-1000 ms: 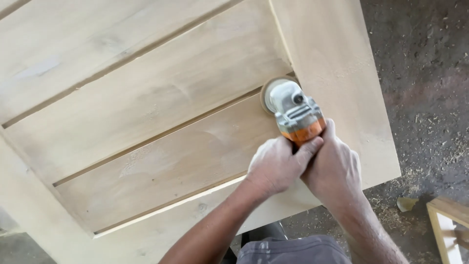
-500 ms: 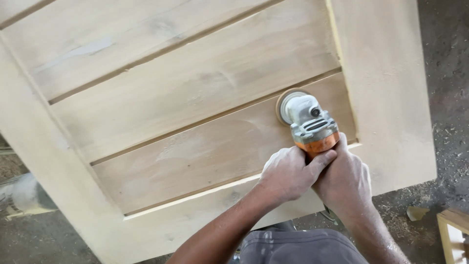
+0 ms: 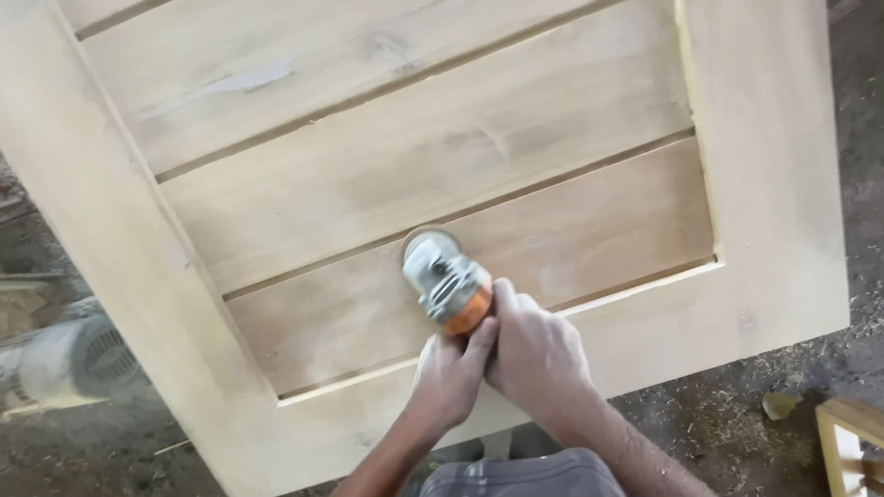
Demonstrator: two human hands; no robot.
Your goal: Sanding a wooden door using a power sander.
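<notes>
A pale wooden door panel (image 3: pixel 442 156) with horizontal boards lies flat in front of me. An angle grinder (image 3: pixel 444 281) with a grey head and orange body rests with its disc on the lowest board, near the groove above it. My left hand (image 3: pixel 451 377) and my right hand (image 3: pixel 539 354) are both wrapped around the grinder's rear handle, side by side, dusted with wood powder. The handle itself is hidden under my hands.
The door's wide frame rail (image 3: pixel 764 184) runs along the right. The dirt floor (image 3: pixel 737 433) holds wood shavings. A small wooden frame (image 3: pixel 852 442) stands at the lower right. A whitish cylindrical machine part (image 3: pixel 78 364) lies on the floor at the left.
The grinder and both hands have slid left along the lowest board, away from the right frame rail. The view has shifted, showing more of the door's right side.
</notes>
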